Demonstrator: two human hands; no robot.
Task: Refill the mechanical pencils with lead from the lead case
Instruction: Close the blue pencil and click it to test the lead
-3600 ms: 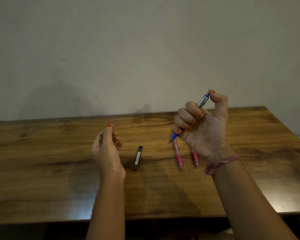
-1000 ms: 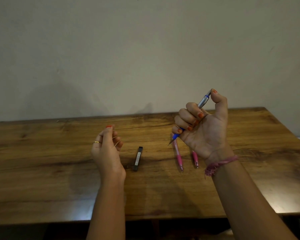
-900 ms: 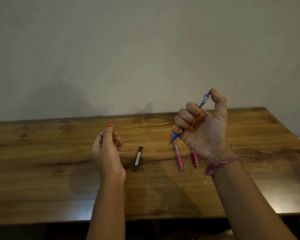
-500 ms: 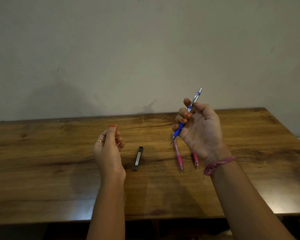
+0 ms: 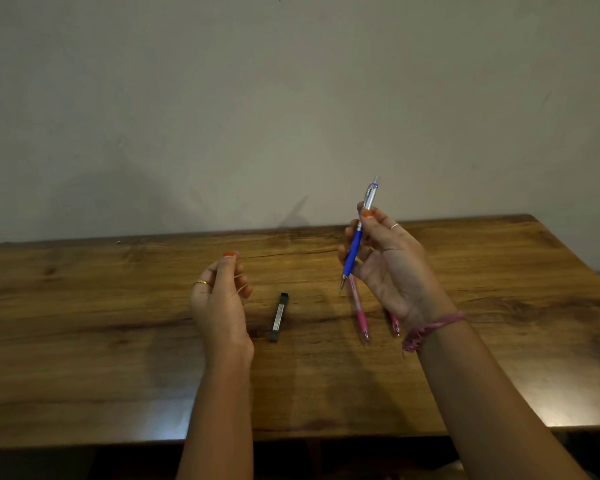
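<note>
Right hand (image 5: 388,268) up above the table (image 5: 84,341), fingers pinched on the blue pencil (image 5: 355,245), tip down, cap end up. Left hand (image 5: 219,299) up too, just left of the case (image 5: 279,317), fingers loosely curled with thumb tip near fingertip. Maybe a lead pinched there, but too thin to see, so cannot tell. Case flat on the table, looks closed. Two pink pencils (image 5: 359,313) also flat on the table, right of the case, one partly hidden under the right wrist.

Probably somewhere in the first refill: blue pencil in hand with its cap seemingly on. Hard to know if lead is inside it yet. Pink pencils look untouched, so likely both left to fill.

Pale label with small print on the case, too tiny to read. No brand readable on any pencil.
</note>
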